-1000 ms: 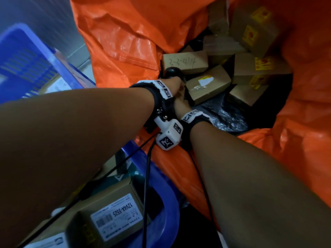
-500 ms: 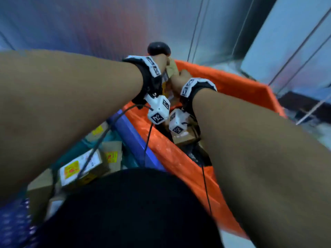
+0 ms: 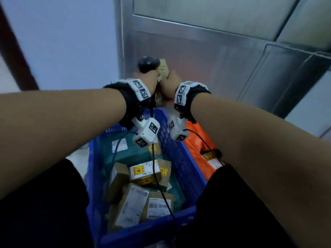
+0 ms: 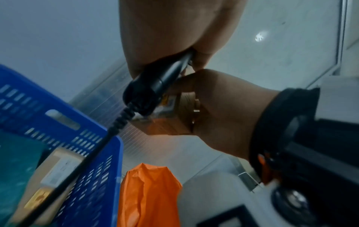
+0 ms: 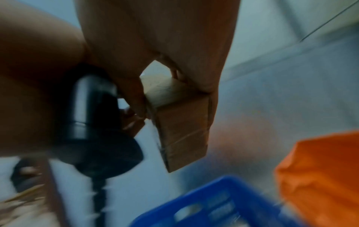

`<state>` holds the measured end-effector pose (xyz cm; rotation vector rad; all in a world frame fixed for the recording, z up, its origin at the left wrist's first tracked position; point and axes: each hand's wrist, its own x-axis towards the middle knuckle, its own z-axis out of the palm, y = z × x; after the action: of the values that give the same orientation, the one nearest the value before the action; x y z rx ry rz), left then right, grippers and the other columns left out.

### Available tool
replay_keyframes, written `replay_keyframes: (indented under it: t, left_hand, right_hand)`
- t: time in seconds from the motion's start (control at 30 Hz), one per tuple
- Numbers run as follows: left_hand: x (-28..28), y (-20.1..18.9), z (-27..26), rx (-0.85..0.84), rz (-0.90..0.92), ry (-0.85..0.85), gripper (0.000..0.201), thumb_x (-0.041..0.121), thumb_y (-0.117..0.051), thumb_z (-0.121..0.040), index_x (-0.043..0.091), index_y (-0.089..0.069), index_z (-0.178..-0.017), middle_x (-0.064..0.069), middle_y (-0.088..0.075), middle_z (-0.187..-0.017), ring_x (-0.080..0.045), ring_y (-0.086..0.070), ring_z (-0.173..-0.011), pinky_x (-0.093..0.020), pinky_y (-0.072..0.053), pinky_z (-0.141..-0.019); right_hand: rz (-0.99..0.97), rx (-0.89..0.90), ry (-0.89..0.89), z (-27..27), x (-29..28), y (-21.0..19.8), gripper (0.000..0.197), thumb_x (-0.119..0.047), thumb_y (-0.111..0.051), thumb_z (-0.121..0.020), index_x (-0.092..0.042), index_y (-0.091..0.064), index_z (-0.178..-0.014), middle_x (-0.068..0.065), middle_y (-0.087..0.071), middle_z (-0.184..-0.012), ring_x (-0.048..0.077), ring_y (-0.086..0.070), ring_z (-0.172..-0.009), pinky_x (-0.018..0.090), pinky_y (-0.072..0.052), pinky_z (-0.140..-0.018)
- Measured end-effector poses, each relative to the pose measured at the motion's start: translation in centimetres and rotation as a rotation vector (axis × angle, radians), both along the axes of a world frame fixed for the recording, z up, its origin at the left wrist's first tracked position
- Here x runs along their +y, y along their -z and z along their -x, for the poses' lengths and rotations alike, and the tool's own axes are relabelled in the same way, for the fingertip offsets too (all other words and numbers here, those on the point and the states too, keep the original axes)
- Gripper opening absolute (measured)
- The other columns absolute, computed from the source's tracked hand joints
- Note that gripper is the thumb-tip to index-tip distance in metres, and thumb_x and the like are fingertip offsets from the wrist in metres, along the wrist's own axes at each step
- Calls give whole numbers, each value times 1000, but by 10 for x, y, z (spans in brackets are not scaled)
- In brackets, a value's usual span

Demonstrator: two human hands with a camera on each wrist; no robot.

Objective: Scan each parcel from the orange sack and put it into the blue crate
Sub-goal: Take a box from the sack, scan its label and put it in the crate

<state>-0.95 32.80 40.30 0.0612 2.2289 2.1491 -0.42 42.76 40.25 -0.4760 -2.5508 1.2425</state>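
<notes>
My left hand (image 3: 149, 78) grips a black corded scanner (image 3: 148, 64), whose handle (image 4: 155, 86) shows in the left wrist view. Right beside it my right hand (image 3: 171, 83) holds a small brown cardboard parcel (image 3: 163, 70) by its sides (image 5: 182, 130). Both are raised above the far end of the blue crate (image 3: 180, 158), and the scanner head is close against the parcel. Several labelled parcels (image 3: 143, 173) lie in the crate. The orange sack (image 3: 197, 140) stands to the crate's right, with a parcel showing inside.
A steel cabinet or door (image 3: 215, 51) rises straight ahead behind the hands. A pale wall (image 3: 62, 42) is at the left. The scanner cable (image 3: 155, 176) hangs down into the crate. My dark-clothed legs flank the crate's near end.
Both hands rose out of the orange sack with the scanner and a parcel, then swung left. They now hover above the blue crate's far end.
</notes>
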Motion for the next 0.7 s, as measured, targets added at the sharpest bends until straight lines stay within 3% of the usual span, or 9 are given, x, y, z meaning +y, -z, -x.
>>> replay_keyframes:
  t: [0.07, 0.13, 0.2, 0.23, 0.3, 0.37, 0.5, 0.7]
  left_hand:
    - [-29, 26, 10, -33, -38, -60, 25, 37, -75, -74, 14, -69, -80, -5, -73, -78, -25, -72, -74, -39, -63, -77]
    - [-54, 52, 17, -39, -87, -91, 37, 36, -77, -69, 10, -76, -95, -9, -77, -86, -26, -75, -78, -44, -64, -77]
    - [-72, 69, 28, -9, -53, -83, 29, 35, -79, -76, 10, -76, -91, -9, -78, -88, -22, -74, -77, -40, -63, -79]
    - [-79, 72, 34, 4, -31, -57, 30, 38, -80, -75, 12, -75, -88, -9, -78, -88, -22, -74, -77, -38, -63, -80]
    - [-92, 73, 46, 16, -42, -15, 37, 44, -82, -68, 13, -75, -86, -6, -78, -83, -21, -75, -78, -40, -63, -82]
    - [-99, 75, 55, 27, -72, -30, 30, 39, -83, -73, 13, -75, -85, 0, -76, -72, -17, -73, -69, -39, -62, -80]
    - [-107, 86, 57, 33, -37, -59, 21, 30, -79, -85, 9, -74, -82, -3, -71, -66, -21, -66, -63, -40, -60, -72]
    - [-109, 99, 55, 43, 55, 39, 29, 33, -76, -89, 8, -71, -74, -5, -71, -71, -18, -68, -69, -39, -60, -79]
  right_hand:
    - [11, -10, -23, 8, -23, 18, 35, -24, -59, -90, -5, -53, -119, 7, -60, -102, 25, -60, -91, 31, -47, -70]
    - [119, -27, -26, 16, -34, 47, 38, -27, -65, -79, -11, -57, -113, 5, -67, -104, 25, -65, -92, 40, -56, -80]
    - [221, -92, -97, 29, -42, 74, 37, -24, -67, -66, -12, -67, -101, 13, -74, -96, 34, -72, -85, 54, -60, -76]
    - [262, -125, -135, 37, -44, 83, 35, -21, -68, -62, -10, -70, -95, 18, -75, -92, 37, -73, -80, 56, -60, -72]
    - [344, -149, -163, 42, -50, 87, 41, -17, -74, -56, -5, -71, -95, 25, -74, -89, 37, -71, -72, 48, -58, -62]
    - [437, -143, -162, 43, -57, 84, 61, -15, -79, -51, -1, -65, -109, 25, -72, -90, 35, -71, -70, 46, -58, -60]
    - [608, -103, -150, 50, -55, 82, 73, -10, -80, -53, -2, -57, -122, 23, -72, -105, 41, -74, -84, 60, -59, -71]
    - [686, -33, -75, 48, -42, 66, 52, -8, -70, -67, -1, -63, -118, 19, -76, -98, 37, -75, -82, 48, -61, -69]
